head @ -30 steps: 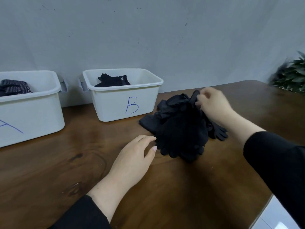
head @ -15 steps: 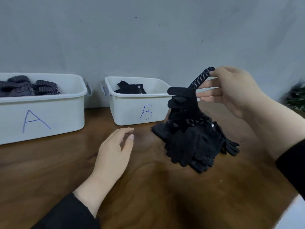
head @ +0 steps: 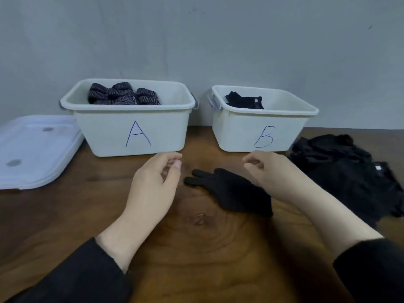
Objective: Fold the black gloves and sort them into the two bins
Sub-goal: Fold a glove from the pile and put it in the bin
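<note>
Here a single black glove (head: 231,191) lies flat on the wooden table (head: 196,259) before bins A (head: 133,132) and B (head: 260,134), likely spread for folding. The left hand (head: 153,189) and right hand (head: 273,173) hover on either side with loosely curled fingers, holding nothing; the unsorted glove pile (head: 349,169) waits at the right.

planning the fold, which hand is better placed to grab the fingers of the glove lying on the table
Probably the left hand: it hovers empty right beside the fingertips of the glove, which point toward it. The right hand sits over the cuff end, better placed to hold that down.
</note>
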Available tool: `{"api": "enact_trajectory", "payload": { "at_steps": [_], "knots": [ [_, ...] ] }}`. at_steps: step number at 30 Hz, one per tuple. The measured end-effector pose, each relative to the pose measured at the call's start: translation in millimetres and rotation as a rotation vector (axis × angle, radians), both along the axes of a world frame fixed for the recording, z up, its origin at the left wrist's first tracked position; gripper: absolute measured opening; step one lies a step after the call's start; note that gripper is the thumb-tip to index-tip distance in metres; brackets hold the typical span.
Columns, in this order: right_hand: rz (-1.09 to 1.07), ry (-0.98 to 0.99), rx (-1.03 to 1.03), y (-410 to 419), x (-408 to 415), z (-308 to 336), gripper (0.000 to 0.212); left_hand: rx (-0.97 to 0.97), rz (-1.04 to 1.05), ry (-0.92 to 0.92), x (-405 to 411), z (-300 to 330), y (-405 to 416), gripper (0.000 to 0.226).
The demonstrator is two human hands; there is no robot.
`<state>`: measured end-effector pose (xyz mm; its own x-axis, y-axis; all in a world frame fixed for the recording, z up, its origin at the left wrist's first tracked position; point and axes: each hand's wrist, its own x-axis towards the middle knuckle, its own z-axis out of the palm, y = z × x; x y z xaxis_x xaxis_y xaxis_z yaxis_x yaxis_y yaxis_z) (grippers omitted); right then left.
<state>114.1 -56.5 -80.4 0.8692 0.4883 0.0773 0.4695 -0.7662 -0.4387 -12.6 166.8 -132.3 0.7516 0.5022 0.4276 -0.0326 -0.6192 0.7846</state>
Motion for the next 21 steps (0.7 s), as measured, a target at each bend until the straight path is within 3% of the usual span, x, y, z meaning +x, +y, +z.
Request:
{"api": "enact_trajectory", "payload": {
  "at_steps": [5,10,14,18,21],
  "knots": [
    [0.2,0.074,-0.075,-18,4,-32,0.007,0.159,-0.141,0.1,5,-7,-4,0.018],
    [0.256,0.21,0.046,-36,14,-30,0.02,0.413,-0.398,0.192,7,-9,-11,0.032],
    [0.303,0.218,0.0,-39,15,-34,0.025,0.651,-0.493,0.337,18,-17,-30,0.047],
    [0.357,0.36,0.018,-45,14,-34,0.028,0.676,-0.445,0.329,30,-22,-35,0.035],
    [0.462,0.416,-0.121,-48,10,-31,0.041,0.604,-0.382,0.296,31,-24,-31,0.025]
  ]
}}
